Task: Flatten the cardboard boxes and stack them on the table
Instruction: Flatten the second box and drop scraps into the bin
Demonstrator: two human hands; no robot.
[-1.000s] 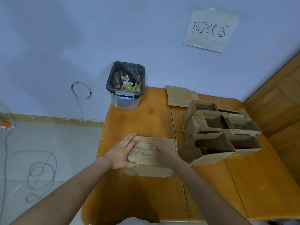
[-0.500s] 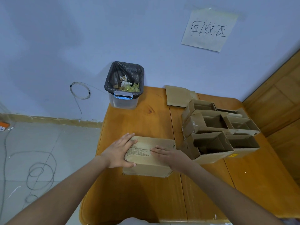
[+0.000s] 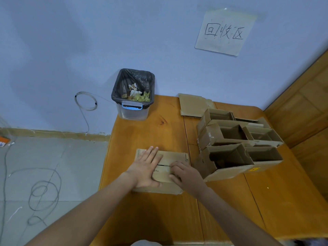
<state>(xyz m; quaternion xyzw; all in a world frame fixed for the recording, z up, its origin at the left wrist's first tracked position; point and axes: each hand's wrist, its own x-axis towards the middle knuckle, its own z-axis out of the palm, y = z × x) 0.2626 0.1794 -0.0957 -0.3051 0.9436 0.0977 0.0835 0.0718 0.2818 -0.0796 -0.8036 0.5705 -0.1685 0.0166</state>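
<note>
**Both hands on flattened box, near table edge**

Flattened box [image 3: 174, 158] lies on the wooden table [image 3: 147, 134], near its left front. Left hand [image 3: 146, 168] presses it, fingers straight, palm down. Right hand [image 3: 186, 174] rests on its right part, fingertips curled at the flap seam. Just right: open boxes [image 3: 236, 139], clustered upright. Beyond them, flat cardboard [image 3: 192, 105]. Far left corner: lined bin [image 3: 134, 96].

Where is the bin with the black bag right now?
In the head view, the bin stands at the table's far left corner against the wall, left of a flat cardboard piece.
</note>
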